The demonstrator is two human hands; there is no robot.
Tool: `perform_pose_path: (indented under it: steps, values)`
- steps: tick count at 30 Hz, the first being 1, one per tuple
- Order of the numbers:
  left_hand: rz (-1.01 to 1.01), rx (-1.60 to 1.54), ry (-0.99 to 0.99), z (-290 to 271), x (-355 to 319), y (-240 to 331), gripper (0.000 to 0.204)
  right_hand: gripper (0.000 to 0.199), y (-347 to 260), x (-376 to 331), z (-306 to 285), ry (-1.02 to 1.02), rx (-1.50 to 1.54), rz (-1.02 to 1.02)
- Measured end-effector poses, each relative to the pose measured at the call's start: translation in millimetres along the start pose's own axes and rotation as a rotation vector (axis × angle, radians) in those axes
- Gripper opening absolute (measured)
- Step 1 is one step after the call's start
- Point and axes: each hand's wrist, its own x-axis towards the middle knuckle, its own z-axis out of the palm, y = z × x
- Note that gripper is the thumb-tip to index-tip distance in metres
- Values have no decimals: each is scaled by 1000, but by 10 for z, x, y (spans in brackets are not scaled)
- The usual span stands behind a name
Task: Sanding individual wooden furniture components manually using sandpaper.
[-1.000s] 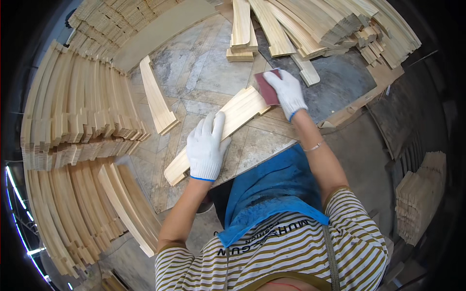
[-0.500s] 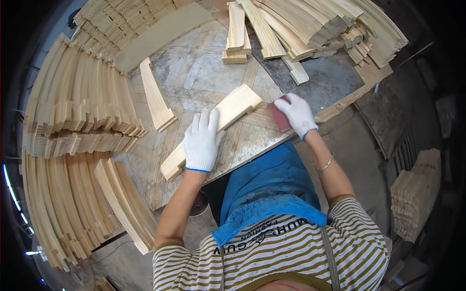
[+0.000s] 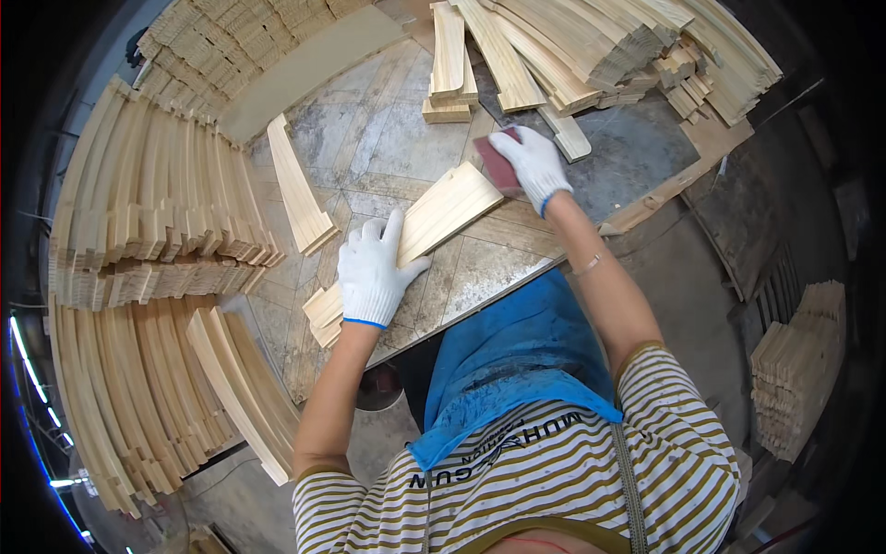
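Right hand [image 3: 533, 171] has swung farther out and left since half a second ago, maroon pad [image 3: 496, 164] now by the board [image 3: 452, 210]'s far right end.
Head cam: it's pinching the pad, can't tell if that's touching wood. Left hand [image 3: 371, 272] lies over the board's near left end, thumb spread from the fingers. Board's slantwise on the worn table [image 3: 461, 286], loose curved piece [image 3: 297, 185] off left.
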Motion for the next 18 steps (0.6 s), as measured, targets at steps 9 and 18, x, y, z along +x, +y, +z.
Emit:
perform_pose_path:
  steps: [9, 18]
  values:
    - [-63, -44, 73, 60, -18, 38, 71, 46, -39, -422, -208, -114, -551, -52]
    - [-190, -282, -63, -323, -83, 192, 70, 18, -431, -955, -30, 152, -432, -831]
